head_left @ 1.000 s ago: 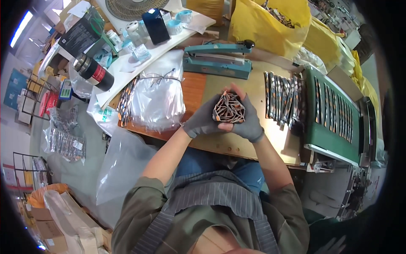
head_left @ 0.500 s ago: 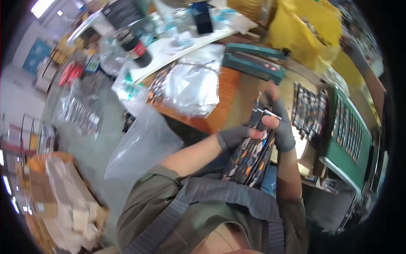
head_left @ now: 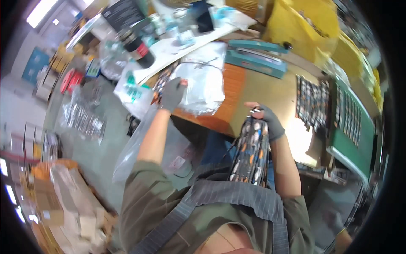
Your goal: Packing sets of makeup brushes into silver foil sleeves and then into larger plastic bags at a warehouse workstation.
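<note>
My right hand [head_left: 270, 122], in a grey fingerless glove, is closed around the top end of a bundle of slim dark strips [head_left: 250, 152] patterned in orange and white. The bundle hangs down against my front, and a shiny metal bit shows at its top. My left hand [head_left: 172, 95], gloved the same way, is at the left edge of a stack of clear plastic bags [head_left: 203, 86]. Its fingers are mostly hidden and blurred; a bare fingertip shows over the bags. Under my left forearm hangs a large clear plastic sheet [head_left: 146, 144].
A teal bag sealer [head_left: 256, 61] stands at the table's back. More patterned strips [head_left: 312, 101] lie at the right, others on a green board [head_left: 349, 139]. Beyond are yellow sacks [head_left: 300, 31]; a dark bottle [head_left: 137, 48] stands back left. Another person's gloved hand [head_left: 334, 221] shows lower right.
My left hand has let go of the patterned bundle and moved left to the plastic bags. My right hand keeps the bundle, now held slightly lower.
</note>
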Available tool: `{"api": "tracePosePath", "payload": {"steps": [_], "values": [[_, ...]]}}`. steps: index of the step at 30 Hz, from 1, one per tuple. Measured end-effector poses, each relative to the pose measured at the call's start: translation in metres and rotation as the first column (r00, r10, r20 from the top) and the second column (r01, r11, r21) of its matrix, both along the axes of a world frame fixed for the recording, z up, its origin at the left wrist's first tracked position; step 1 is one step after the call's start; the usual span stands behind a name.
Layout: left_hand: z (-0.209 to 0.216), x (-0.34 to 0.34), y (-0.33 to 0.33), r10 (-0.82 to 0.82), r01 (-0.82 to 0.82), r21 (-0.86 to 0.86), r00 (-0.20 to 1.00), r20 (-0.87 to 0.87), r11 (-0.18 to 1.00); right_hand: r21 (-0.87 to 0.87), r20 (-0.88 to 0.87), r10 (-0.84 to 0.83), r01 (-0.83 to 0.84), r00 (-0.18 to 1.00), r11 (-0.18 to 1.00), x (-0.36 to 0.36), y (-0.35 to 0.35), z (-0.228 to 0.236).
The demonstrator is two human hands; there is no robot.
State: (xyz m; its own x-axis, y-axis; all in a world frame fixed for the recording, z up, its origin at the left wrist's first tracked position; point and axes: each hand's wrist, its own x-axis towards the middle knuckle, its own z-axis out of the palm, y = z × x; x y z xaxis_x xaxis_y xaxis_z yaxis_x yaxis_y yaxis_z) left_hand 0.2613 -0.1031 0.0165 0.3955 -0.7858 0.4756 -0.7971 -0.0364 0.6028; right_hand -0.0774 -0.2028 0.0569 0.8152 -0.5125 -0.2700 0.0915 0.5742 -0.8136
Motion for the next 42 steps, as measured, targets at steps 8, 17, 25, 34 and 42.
{"api": "tracePosePath", "payload": {"steps": [8,17,25,34,42], "values": [[0.054,-0.191,0.007,-0.119,0.119,-0.008,0.984,-0.133,0.993,-0.247,0.002,-0.015,0.015,1.0,0.969,0.018,0.006,-0.01],[0.069,-0.164,-0.068,-0.292,0.222,-0.193,0.809,-0.511,0.956,-0.116,0.2,-0.09,0.115,0.976,0.987,-0.055,0.014,0.026],[0.039,-0.238,0.014,-0.517,0.518,-0.053,0.834,-0.192,0.854,0.248,0.159,-0.182,0.139,0.97,0.959,-0.079,0.053,-0.007],[0.067,-0.26,0.02,-0.192,0.479,0.258,0.705,-0.683,0.839,-0.838,-0.495,-0.561,-0.194,0.664,0.51,-0.113,0.037,0.008],[0.08,-0.214,-0.061,-0.301,0.472,0.013,0.582,-0.756,0.881,-0.889,-0.069,-0.602,0.225,0.796,0.399,-0.071,-0.021,0.053]]}}
